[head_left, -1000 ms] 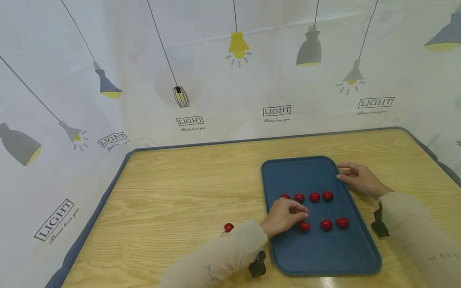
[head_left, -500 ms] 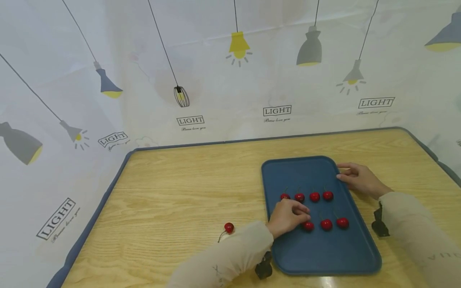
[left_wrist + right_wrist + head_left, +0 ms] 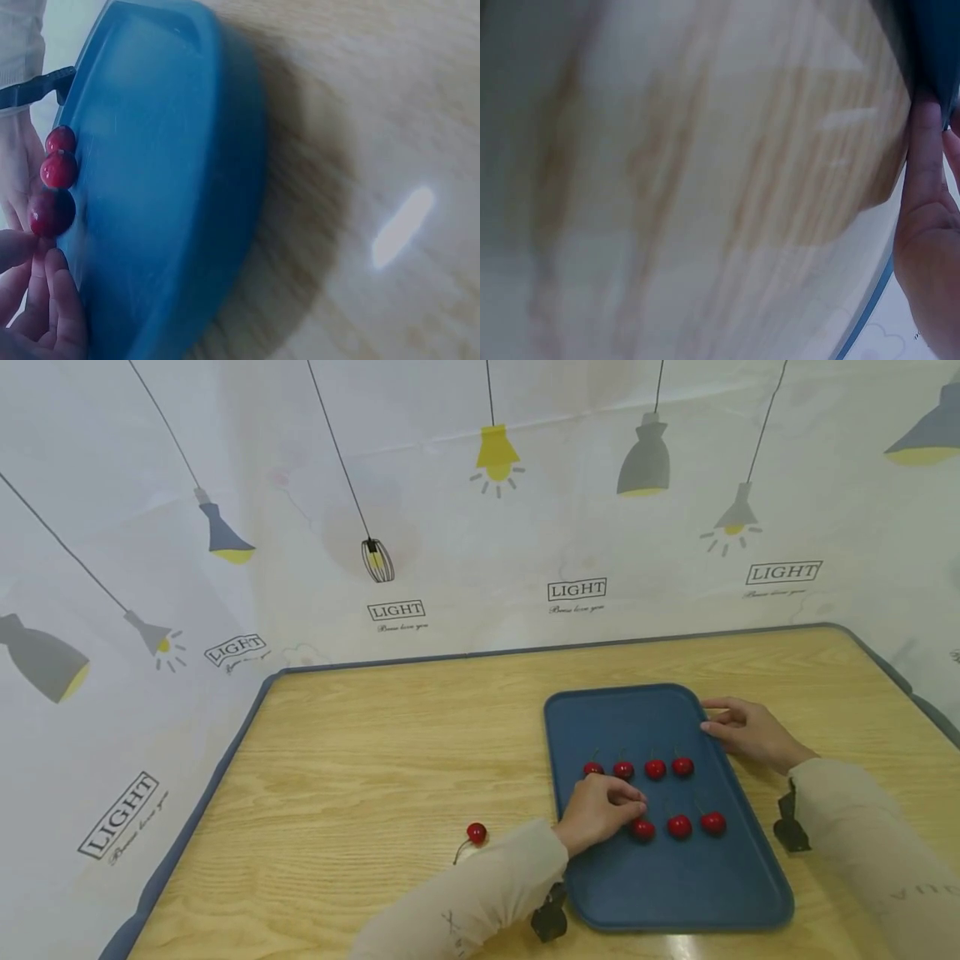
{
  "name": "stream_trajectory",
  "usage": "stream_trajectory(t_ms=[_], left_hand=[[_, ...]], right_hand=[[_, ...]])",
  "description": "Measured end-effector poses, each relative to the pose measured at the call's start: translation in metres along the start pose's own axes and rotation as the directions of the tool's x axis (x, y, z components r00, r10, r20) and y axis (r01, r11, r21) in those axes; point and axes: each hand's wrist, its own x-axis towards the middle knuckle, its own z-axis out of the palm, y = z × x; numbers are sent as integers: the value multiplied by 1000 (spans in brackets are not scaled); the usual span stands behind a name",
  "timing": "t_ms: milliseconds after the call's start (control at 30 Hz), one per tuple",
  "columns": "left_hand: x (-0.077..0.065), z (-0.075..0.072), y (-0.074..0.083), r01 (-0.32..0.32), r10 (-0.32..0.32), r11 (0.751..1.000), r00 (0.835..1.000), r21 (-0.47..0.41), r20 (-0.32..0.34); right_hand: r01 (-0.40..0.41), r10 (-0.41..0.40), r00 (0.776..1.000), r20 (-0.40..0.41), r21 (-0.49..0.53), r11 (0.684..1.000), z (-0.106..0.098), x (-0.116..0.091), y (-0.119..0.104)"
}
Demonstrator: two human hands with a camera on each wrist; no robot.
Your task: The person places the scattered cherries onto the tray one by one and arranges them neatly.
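My left hand (image 3: 596, 814) is over the blue tray (image 3: 675, 889), thumb and fingertips pinching a red cherry (image 3: 642, 831) at its stem end. In the left wrist view that cherry (image 3: 51, 213) sits right at the fingertips, and its stem is hidden by them. Two more cherries, a middle one (image 3: 679, 827) and a right one (image 3: 713, 823), lie in line with it. Farther up the tray is a row of several cherries (image 3: 655, 768) with stems pointing away. At the tray's right edge my right hand (image 3: 756, 737) holds the rim, thumb on top and fingers against the side.
One loose cherry (image 3: 476, 833) with its stem lies on the wooden table (image 3: 360, 777), left of the tray and close to my left sleeve (image 3: 480, 885). A white wall covering (image 3: 465, 510) printed with lamps stands behind the table's dark edge.
Over the second, my left hand has shifted slightly right with the cherry it pinches, closer to the other two in that row. Little differs in the last half second. The right hand stays put.
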Motion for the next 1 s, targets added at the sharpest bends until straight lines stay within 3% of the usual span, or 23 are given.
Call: stream_trajectory(t_ms=[533,1000], left_hand=[[0,-5,-6,-38,38,998,999,42,0],[2,-5,-2,-16,18,997,1000,82,-20]], right_hand=[[3,-3,1000,2,8,1000,0,1,3],[-17,17,1000,4,18,1000,-1,0,0]])
